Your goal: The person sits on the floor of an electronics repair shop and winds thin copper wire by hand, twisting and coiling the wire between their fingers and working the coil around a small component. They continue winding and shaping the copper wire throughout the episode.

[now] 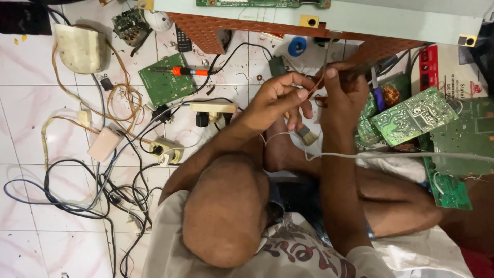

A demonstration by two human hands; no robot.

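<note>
The person sits on the white tiled floor (31, 206) with both hands raised in front, close to the edge of a big flat panel (391, 20) that leans across the top of the view; the left hand (278, 98) is curled shut, and its fingertips pinch a thin wire (315, 86) that runs slanting up toward the panel; the right hand (342, 98) is also closed, gripping a dark, thin tool (360, 69) whose handle points off to the right and a little up; the two hands meet, nearly touching, so the wire lies right between them, and neither hand is farther from it than the other; the long way of the wire goes from the left fingers up and to the right; the tip of the tool is hidden behind the fingers, so one cannot tell what kind of tool it is; a white cord (411, 154) crosses under the right arm; green circuit boards (411, 116) are piled to the right, and one more green board (164, 82) with an orange-handled screwdriver (182, 71) on it lies well off to the left among tangled cables (77, 190).
</note>
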